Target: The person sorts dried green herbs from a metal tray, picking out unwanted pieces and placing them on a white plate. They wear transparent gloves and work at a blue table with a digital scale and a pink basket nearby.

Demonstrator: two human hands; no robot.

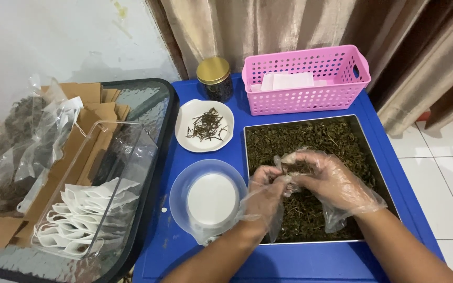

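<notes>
Gloves of thin clear plastic cover both hands over the metal tray [365, 137] at the blue table's [300, 262] right edge. The left hand [265, 191] and right hand [331, 181] pinch a clump of dried leaves [295, 167] between fingertips. Light, crumbly and loose, it likely needs a gentle pinch underneath. Farther back sits a pink basket [310, 97].

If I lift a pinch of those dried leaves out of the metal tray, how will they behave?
The dried leaves look loose and crumbly, so a pinch will probably shed bits back into the tray. They seem very light, likely to scatter if pushed fast. Both gloved hands, left and right, meet over a small clump; the thin plastic gloves may be slippery.
</notes>
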